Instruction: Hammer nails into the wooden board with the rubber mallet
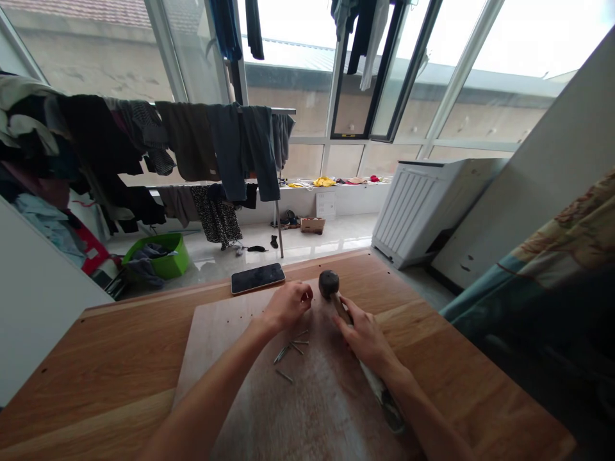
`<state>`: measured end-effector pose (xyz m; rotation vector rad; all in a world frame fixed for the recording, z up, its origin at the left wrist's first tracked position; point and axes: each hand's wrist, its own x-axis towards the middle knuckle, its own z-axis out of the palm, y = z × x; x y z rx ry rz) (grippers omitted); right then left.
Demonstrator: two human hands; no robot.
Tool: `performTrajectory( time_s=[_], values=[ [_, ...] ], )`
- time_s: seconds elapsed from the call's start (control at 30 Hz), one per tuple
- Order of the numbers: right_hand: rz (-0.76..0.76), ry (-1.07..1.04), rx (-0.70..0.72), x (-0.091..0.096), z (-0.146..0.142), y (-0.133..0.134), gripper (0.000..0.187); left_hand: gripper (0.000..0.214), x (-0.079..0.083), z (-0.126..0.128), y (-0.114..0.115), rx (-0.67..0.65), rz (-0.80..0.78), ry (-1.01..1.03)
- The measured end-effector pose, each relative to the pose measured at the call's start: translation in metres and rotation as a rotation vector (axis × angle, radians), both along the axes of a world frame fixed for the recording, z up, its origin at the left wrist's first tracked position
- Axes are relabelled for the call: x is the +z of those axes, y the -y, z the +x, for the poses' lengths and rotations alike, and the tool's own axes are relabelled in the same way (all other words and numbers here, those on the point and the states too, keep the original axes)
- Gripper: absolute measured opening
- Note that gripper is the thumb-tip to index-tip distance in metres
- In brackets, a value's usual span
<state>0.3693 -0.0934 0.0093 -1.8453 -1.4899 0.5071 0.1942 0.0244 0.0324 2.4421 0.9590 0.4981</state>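
Observation:
My right hand (362,330) is wrapped round the wooden handle of a hammer (329,283), its dark, rounded head raised at the far end of a pale wooden board (221,358). Just left of the hammer head, my left hand (291,302) has its fingers curled in a pinch close to the board; what sits between the fingertips is too small to make out. Several loose nails (291,349) lie on the board below my left wrist. Small dark dots run in a row along the board's far edge. Beneath my right forearm shows a long, pale thing with a dark end (391,413), partly hidden.
A phone (258,278) lies beyond the board on the wooden table (120,358). Past the table stand a rack of hanging clothes (192,141), a green basket (166,256) and a white ribbed cabinet (408,205). A patterned curtain (523,269) hangs at the right.

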Motion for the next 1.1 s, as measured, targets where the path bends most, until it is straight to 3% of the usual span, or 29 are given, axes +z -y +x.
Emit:
performTrajectory(
  time_s=[0.17,0.37,0.57,1.1],
  values=[
    [-0.017,-0.022,-0.005,0.002,-0.001,0.0,0.043,0.018,-0.013,0.012,-0.009,0.025,-0.007,0.032],
    [-0.055,-0.045,0.006,0.002,0.001,-0.002,0.044,0.019,-0.017,0.018,-0.011,0.02,-0.034,0.084],
    [-0.116,0.016,0.031,0.007,0.001,-0.002,0.022,0.021,-0.023,0.02,-0.009,-0.006,-0.071,0.18],
    [-0.147,-0.066,0.024,0.008,0.002,-0.001,0.031,0.013,-0.048,0.017,-0.009,0.036,-0.092,0.373]
  ],
)
